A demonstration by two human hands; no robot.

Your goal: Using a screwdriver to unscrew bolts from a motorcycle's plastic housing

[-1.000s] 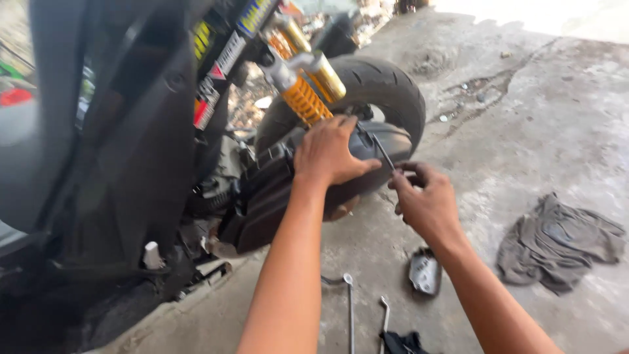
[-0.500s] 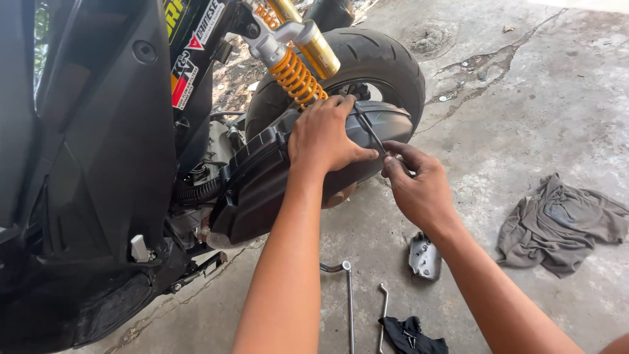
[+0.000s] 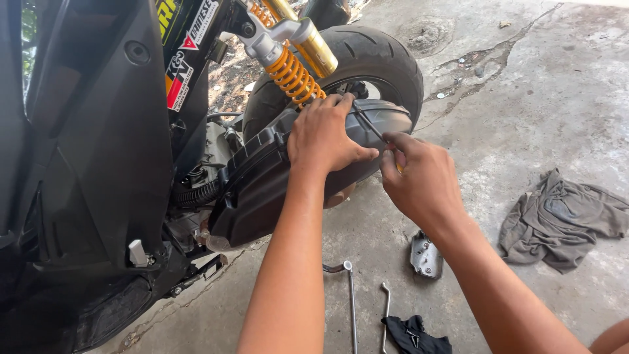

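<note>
Cracked grey concrete floor carries a black scooter with a yellow coil shock absorber. On its black plastic engine cover, the left hand lies flat, fingers spread. Just beside it, the right hand pinches a thin metal screwdriver against that cover. Nearby lies a crumpled grey rag.

I see a thin dark metal screwdriver shaft slanting at upper centre of the frame, its tip against the black plastic engine-side cover beside the rear tyre.
</note>
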